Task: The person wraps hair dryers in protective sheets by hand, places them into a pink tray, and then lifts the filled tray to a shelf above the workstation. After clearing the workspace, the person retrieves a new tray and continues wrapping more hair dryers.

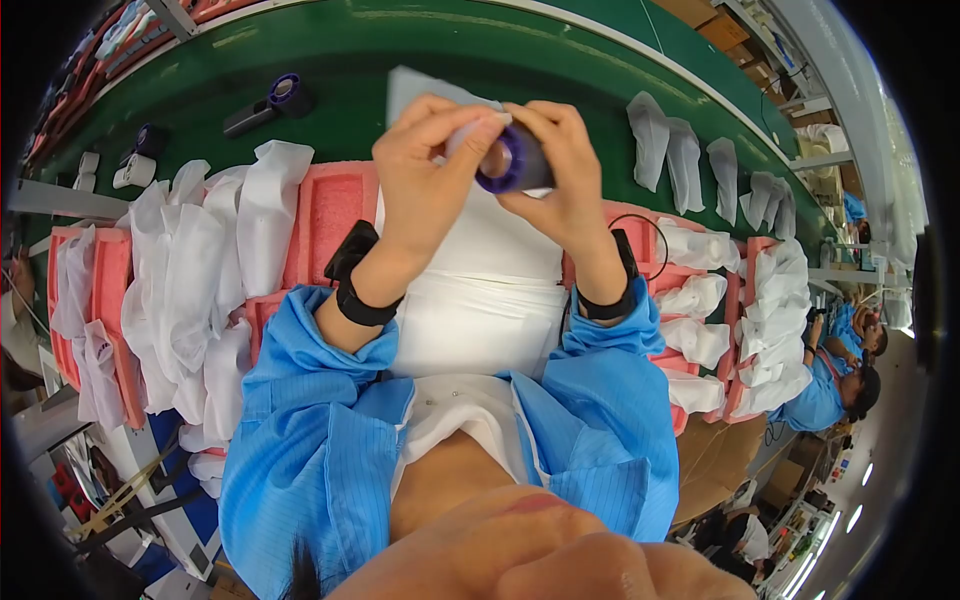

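Observation:
Above the green bench, both of my hands are raised around a dark grey hair dryer (pixel 535 165) with a purple ring at its end. My right hand (pixel 570 170) wraps the dryer's body from the right side. Beside the ring, my left hand (pixel 430 155) is closed, thumb and fingertips pinched on a translucent white bag (pixel 405 88) that extends behind the fingers. How far the bag covers the dryer is hidden by my hands. Under my wrists lies a stack of flat white bags (pixel 480 320).
Pink foam trays (pixel 330 215) flank the stack, holding white-wrapped items on the left (pixel 180 280) and right (pixel 695 295). An unwrapped hair dryer (pixel 285 95) lies on the green surface (pixel 370 50). Several wrapped pieces (pixel 650 140) lie far right. People in blue (pixel 820 395) sit beyond.

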The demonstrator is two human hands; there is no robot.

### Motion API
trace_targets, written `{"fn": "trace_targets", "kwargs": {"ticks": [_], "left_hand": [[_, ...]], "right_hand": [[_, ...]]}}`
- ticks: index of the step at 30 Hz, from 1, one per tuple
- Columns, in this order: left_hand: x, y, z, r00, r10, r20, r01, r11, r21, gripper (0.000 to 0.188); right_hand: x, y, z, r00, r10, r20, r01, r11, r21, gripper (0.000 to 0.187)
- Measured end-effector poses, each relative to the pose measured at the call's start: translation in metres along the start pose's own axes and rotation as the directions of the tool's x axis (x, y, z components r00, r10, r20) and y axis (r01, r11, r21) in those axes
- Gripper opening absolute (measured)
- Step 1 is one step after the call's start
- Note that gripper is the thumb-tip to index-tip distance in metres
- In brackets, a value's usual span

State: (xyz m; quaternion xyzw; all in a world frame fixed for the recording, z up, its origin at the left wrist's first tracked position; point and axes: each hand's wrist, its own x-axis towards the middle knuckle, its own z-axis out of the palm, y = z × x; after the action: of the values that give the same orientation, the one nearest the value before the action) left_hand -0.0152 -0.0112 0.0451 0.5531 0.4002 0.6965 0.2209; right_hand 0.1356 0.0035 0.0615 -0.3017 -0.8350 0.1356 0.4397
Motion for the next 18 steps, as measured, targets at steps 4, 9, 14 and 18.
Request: {"fn": "trace_targets", "kwargs": {"ticks": [4, 9, 14, 18], "left_hand": [[-0.015, 0.015, 0.008, 0.998, 0.031, 0.057, -0.033, 0.999, 0.019, 0.009], [-0.041, 0.009, 0.025, 0.950, 0.260, 0.172, -0.286, 0.946, 0.152, 0.026], [-0.045, 0.024, 0.032, 0.944, 0.092, 0.316, -0.156, 0.970, 0.185, 0.038], [-0.026, 0.019, 0.028, 0.953, -0.010, 0.304, -0.077, 0.959, 0.273, 0.049]], "right_hand": [[-0.002, 0.012, 0.014, 0.998, -0.006, -0.065, -0.003, 0.992, -0.129, 0.075], [-0.011, 0.019, 0.004, 0.988, 0.001, -0.156, -0.030, 0.982, -0.188, 0.068], [-0.016, 0.031, -0.007, 0.962, 0.070, -0.263, -0.149, 0.944, -0.296, 0.060], [-0.025, 0.028, 0.011, 0.909, 0.280, -0.309, -0.305, 0.952, -0.036, 0.060]]}}
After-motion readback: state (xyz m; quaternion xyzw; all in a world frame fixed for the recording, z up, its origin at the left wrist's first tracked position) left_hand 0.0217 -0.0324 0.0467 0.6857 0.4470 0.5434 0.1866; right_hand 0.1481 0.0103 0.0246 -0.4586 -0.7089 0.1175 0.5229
